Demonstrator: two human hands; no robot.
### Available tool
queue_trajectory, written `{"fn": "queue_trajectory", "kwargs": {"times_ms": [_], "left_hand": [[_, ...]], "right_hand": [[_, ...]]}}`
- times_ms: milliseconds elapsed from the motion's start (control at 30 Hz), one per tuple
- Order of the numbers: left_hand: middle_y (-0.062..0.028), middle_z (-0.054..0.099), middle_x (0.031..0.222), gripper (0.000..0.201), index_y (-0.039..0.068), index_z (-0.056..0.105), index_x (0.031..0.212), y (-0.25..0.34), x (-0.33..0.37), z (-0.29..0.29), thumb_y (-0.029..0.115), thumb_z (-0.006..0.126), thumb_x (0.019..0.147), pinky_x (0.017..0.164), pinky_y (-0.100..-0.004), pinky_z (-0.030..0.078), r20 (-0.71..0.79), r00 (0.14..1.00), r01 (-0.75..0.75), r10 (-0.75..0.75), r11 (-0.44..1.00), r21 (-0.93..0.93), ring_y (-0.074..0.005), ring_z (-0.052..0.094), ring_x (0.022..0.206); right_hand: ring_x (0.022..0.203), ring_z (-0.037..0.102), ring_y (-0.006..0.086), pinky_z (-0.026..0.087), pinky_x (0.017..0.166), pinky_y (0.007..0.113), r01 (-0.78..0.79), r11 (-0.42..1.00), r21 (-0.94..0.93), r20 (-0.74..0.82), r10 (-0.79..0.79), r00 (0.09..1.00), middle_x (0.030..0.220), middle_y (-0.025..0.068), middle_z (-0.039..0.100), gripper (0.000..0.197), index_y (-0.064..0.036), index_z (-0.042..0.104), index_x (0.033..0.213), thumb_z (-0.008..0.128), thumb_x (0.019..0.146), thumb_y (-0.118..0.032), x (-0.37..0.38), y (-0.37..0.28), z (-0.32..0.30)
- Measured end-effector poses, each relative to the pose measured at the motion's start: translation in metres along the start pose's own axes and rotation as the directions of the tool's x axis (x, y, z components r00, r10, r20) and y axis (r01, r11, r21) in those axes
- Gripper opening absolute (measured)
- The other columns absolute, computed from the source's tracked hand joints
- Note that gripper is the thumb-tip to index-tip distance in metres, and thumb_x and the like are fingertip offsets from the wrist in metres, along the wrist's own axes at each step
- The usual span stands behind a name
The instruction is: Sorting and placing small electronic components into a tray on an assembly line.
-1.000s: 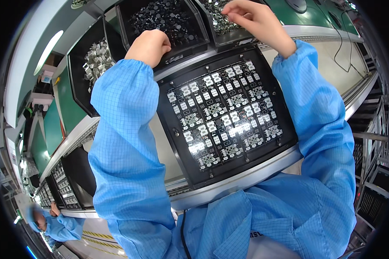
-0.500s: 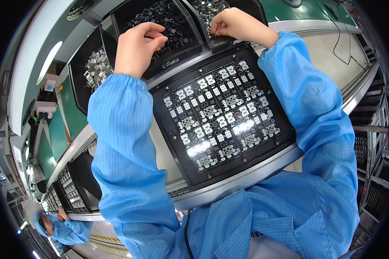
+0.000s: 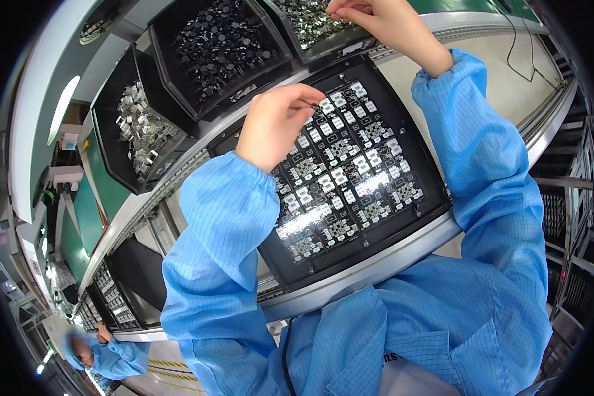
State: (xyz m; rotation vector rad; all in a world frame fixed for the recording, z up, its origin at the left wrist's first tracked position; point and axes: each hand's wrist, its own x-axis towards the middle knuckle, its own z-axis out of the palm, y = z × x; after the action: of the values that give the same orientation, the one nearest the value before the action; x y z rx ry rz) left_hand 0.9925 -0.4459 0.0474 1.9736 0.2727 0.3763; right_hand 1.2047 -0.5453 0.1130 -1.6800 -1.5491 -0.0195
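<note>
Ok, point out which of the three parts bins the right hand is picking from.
The rightmost bin, with small silvery parts; right hand reaches into it.

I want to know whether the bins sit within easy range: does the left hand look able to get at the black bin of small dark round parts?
Probably yes: the left hand hovers over the black tray of circuit boards, just below the open-topped black bin of small dark round parts, with nothing between them.

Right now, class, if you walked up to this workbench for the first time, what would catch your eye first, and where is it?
Most striking is the black fixture tray of small circuit boards at centre, glaring under the light. The left hand hovers over its upper edge with fingertips pinched, while the right hand reaches into the bin of silvery parts at the top. Beside it sits a bin of black components.
</note>
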Motion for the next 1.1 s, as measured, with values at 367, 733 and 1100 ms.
{"fn": "queue_trajectory", "kwargs": {"times_ms": [367,733,1100], "left_hand": [[-0.0066,0.067,0.084,0.033,0.014,0.063,0.105,-0.012,0.007,0.006,0.000,0.062,0.076,0.068,-0.0336,0.052,-0.002,0.969,-0.213,0.248,0.836,0.506,-0.0238,0.065,0.080],[-0.0078,0.067,0.085,0.036,0.011,0.063,0.105,-0.015,0.008,0.001,-0.001,0.060,0.071,0.077,-0.0359,0.048,0.172,0.905,-0.411,0.389,0.696,0.589,-0.0252,0.064,0.079],[-0.0072,0.059,0.096,0.030,0.011,0.062,0.103,0.017,0.034,-0.043,0.003,0.056,0.075,0.072,-0.0394,0.047,-0.095,0.752,-0.228,0.653,0.392,0.891,-0.0279,0.058,0.085]], "right_hand": [[0.073,0.065,0.0161,0.051,0.067,0.026,-0.015,0.996,0.093,-0.019,0.016,1.000,0.078,0.0123,0.068,0.011,0.0023,0.064,0.090,0.057,0.082,0.001,-0.013,-0.002,-0.010],[0.073,0.066,0.0166,0.051,0.066,0.026,-0.055,0.996,0.072,0.001,0.055,0.998,0.078,0.0124,0.068,0.010,0.0027,0.064,0.089,0.059,0.081,-0.001,-0.013,-0.011,-0.016],[0.085,0.062,0.0128,0.050,0.076,0.028,-0.081,0.938,0.337,0.289,-0.021,0.957,0.089,0.0058,0.067,0.011,0.0005,0.066,0.091,0.064,0.085,-0.009,-0.046,-0.026,-0.005]]}}
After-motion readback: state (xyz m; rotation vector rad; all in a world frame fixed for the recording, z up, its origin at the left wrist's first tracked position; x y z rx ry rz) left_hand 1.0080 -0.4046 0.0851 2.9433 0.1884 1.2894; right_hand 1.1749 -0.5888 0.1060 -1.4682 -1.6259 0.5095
